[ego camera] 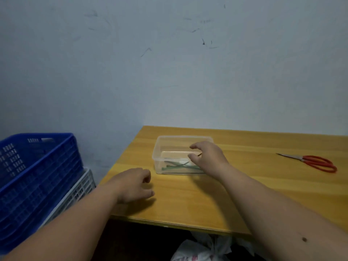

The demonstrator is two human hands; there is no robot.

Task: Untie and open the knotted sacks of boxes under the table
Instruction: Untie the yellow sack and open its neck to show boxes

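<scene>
Yellow bench [244, 194]: right hand [209, 157], fingers spread, over clear container [163, 159]; left hand [131, 185] loosely curled, seemingly empty; white sack [197, 249] below.

Dim, soft light; slight blur, wide-angle edge bending.

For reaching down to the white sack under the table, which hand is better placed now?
Probably the left hand: it hangs near the table's front edge, while the right hand reaches over the clear box.
</scene>
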